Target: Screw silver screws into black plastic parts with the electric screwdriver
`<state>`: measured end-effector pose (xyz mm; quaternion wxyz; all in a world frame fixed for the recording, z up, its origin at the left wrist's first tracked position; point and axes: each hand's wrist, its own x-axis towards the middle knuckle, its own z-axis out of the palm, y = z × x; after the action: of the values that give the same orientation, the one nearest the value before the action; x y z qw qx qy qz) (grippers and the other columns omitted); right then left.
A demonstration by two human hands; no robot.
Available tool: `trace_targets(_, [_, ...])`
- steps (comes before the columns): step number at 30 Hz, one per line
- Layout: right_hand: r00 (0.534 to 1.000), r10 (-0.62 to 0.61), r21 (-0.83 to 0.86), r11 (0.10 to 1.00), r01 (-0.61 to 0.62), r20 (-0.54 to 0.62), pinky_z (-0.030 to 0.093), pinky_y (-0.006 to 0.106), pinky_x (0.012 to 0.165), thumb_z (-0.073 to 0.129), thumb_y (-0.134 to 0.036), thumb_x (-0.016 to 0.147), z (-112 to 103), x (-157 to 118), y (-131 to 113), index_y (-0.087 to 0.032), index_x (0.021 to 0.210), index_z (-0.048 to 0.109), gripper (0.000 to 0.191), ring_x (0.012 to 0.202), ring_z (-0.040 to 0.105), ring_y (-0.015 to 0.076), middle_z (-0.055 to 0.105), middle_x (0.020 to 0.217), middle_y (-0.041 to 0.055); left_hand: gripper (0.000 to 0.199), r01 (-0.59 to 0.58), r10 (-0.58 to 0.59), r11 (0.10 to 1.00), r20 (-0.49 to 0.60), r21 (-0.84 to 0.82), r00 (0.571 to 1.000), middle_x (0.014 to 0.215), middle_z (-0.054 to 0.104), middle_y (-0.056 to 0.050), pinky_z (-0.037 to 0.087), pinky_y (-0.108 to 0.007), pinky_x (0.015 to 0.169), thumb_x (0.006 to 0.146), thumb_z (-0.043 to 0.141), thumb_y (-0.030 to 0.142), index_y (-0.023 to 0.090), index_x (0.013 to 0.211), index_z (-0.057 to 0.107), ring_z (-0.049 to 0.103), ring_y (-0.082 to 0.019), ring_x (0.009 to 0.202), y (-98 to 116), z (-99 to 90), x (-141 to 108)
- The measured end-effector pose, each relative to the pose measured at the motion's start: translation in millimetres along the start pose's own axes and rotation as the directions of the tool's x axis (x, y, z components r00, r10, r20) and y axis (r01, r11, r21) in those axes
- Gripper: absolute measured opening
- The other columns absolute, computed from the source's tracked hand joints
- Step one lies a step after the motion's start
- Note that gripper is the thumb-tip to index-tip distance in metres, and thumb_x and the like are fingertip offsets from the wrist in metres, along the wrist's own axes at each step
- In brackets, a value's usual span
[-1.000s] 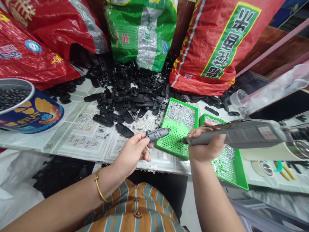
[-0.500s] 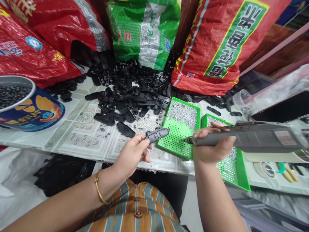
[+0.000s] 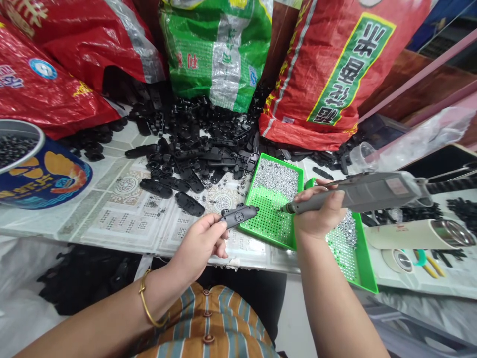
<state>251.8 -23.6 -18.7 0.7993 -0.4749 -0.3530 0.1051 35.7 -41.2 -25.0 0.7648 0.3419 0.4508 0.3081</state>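
Observation:
Between thumb and fingers, my left hand [image 3: 204, 237] pinches a long black plastic part [image 3: 240, 216] with a round moulded centre, above the table's front edge. My right hand [image 3: 318, 214] is wrapped round a grey electric screwdriver [image 3: 372, 194]. Its bit points left, over the perforated floor of a green tray [image 3: 268, 211]. Small silvery screws [image 3: 278, 176] cover the far half of that tray. Under my right forearm a second green tray [image 3: 365, 263] also holds screws, partly hidden by the arm.
Black plastic parts [image 3: 194, 154] lie heaped behind, before red sacks [image 3: 313, 74] and a green sack [image 3: 223, 54]. A blue tub [image 3: 48, 174] of small black pieces stands left. On the right are a cream flask [image 3: 413, 233], a tape roll [image 3: 397, 261] and yellow-handled pliers [image 3: 430, 266].
The view has shifted slightly, bringing more of the right side into sight. The screwdriver's rear end has swung up a little. Both hands keep their hold.

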Motion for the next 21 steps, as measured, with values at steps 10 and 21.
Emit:
trace_targets(10, [1.000,0.008,0.002,1.000,-0.008,0.022,0.033,0.024,0.031,0.049,-0.049,0.074,3,0,2,-0.015,0.080,0.053,0.035,0.030,0.042,0.0103,0.045,0.040,-0.0075,0.012,0.021,-0.022,0.999,0.039,0.038,0.999,0.066,0.051,0.006,0.047,-0.023,0.048,0.078,0.050,0.028,0.017,0.075,0.045,0.046,-0.003,0.039,-4,1.1,-1])
trace_targets(21, [0.977,0.068,0.218,0.969,-0.112,0.202,0.032,0.026,0.033,0.044,-0.060,0.072,29,-18,-74,-0.019,0.076,0.059,0.044,0.031,0.042,0.0111,0.046,0.041,-0.0050,0.009,-0.040,0.023,0.979,0.085,0.200,0.996,0.039,0.035,0.012,0.043,-0.020,0.042,0.078,0.048,0.028,0.019,0.077,0.046,0.037,-0.005,0.034,-6,3.8,2])
